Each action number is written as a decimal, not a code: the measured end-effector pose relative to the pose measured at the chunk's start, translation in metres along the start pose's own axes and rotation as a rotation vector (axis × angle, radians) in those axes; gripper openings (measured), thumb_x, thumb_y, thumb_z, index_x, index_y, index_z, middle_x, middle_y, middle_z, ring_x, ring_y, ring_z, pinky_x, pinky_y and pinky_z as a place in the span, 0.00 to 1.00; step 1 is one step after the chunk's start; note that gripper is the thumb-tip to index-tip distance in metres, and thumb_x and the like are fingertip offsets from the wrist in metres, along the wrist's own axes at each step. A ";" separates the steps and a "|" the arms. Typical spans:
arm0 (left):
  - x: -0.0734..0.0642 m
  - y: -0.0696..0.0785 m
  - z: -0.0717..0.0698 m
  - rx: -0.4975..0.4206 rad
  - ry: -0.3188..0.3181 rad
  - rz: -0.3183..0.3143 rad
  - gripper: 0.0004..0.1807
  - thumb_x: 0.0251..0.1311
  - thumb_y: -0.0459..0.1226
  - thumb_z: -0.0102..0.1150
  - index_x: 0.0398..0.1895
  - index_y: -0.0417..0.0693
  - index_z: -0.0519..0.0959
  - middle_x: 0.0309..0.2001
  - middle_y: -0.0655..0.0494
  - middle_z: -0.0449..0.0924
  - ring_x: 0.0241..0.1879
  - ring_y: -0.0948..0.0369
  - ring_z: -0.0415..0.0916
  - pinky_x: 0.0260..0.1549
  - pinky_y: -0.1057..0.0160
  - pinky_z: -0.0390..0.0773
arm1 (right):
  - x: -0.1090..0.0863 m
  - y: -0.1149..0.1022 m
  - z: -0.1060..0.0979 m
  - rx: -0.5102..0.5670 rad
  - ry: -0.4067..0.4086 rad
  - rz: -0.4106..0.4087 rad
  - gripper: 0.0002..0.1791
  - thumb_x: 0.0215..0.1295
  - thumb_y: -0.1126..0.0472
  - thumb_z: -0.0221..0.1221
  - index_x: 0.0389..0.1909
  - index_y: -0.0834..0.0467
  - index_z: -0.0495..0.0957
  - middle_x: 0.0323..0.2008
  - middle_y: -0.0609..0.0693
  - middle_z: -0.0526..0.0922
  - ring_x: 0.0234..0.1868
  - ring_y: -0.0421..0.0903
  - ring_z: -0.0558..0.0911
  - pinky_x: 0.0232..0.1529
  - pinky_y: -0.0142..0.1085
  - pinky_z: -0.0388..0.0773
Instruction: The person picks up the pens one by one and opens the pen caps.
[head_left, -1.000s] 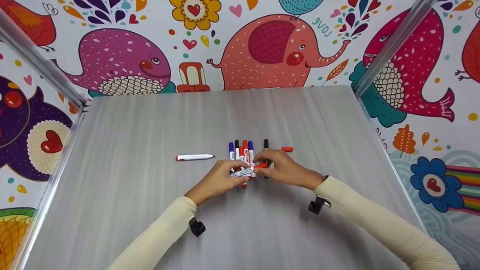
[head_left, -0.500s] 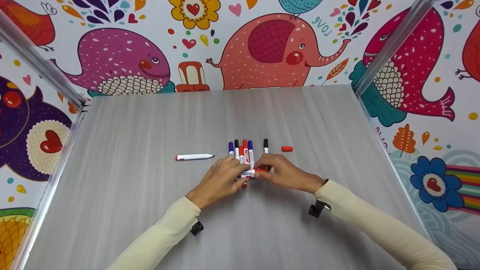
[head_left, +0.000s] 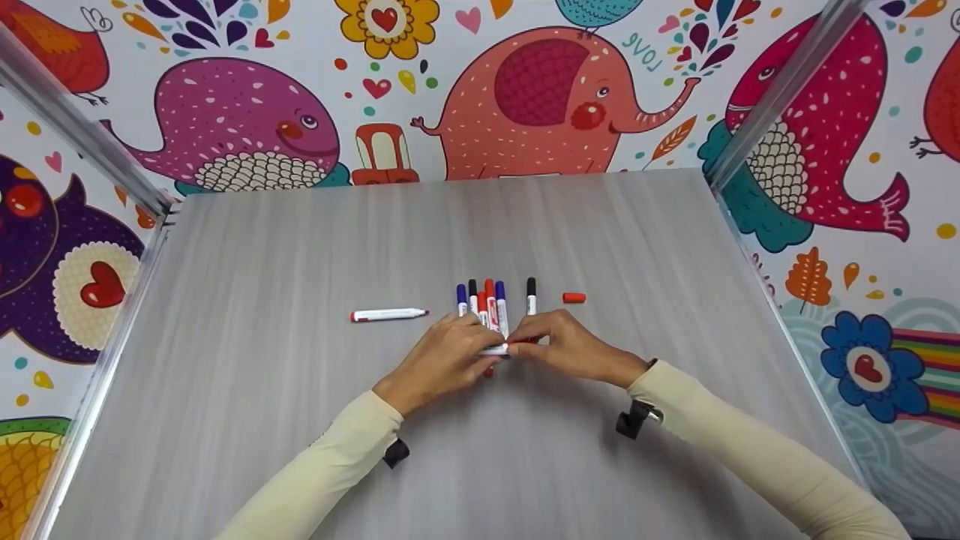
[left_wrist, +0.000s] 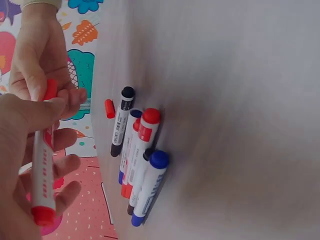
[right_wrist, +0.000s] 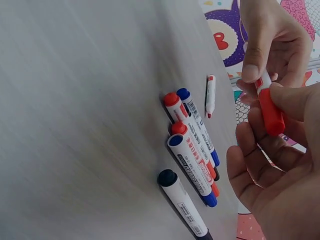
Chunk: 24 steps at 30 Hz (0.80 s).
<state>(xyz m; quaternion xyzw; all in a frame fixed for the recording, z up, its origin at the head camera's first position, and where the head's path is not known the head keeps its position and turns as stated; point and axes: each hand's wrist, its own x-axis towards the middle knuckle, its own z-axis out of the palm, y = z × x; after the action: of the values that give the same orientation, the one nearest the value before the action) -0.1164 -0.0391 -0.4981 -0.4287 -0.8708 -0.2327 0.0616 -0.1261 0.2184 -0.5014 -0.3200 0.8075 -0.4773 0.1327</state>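
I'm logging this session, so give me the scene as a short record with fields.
left hand: grips a red-capped marker
right hand: pinches that marker's cap
close group: five capped markers, two blue, two red, one black
apart: black marker, right of group
uncapped: red-ended marker, left of group
stray: loose red cap, farthest right
surface: grey table

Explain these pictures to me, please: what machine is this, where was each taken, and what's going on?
There's no machine handling things here, just a person's two bare hands. The wide picture looks down from the person's head; the two close-ups look out from the left and right wrists. The left hand holds a white marker, while the right hand pinches the red cap at its end. On the table lie a bunch of five capped markers, a black-capped marker beside them, an uncapped marker off to the left and a loose red cap to the right.
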 end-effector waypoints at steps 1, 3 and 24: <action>0.000 0.000 0.000 -0.028 -0.003 -0.012 0.11 0.71 0.40 0.75 0.53 0.48 0.92 0.44 0.59 0.93 0.41 0.59 0.81 0.41 0.57 0.79 | 0.000 0.000 0.000 0.007 -0.003 0.009 0.08 0.76 0.61 0.70 0.50 0.55 0.94 0.42 0.46 0.93 0.40 0.41 0.84 0.46 0.34 0.79; 0.001 -0.001 0.000 -0.081 -0.008 -0.037 0.10 0.71 0.39 0.75 0.52 0.48 0.93 0.43 0.59 0.93 0.40 0.59 0.82 0.43 0.56 0.81 | -0.001 -0.001 0.000 0.012 -0.004 0.023 0.08 0.77 0.61 0.69 0.50 0.56 0.94 0.43 0.46 0.94 0.40 0.40 0.84 0.46 0.33 0.81; 0.006 -0.003 -0.009 -0.484 -0.048 -0.244 0.11 0.68 0.31 0.74 0.51 0.43 0.94 0.40 0.53 0.93 0.33 0.66 0.77 0.32 0.65 0.78 | -0.001 0.001 0.007 -0.095 0.066 -0.165 0.10 0.78 0.62 0.67 0.53 0.56 0.93 0.37 0.53 0.91 0.36 0.43 0.79 0.42 0.34 0.78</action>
<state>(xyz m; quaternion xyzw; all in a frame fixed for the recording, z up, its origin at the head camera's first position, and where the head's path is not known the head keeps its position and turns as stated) -0.1231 -0.0408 -0.4900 -0.3280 -0.8363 -0.4296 -0.0920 -0.1222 0.2146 -0.5063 -0.3755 0.8041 -0.4580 0.0508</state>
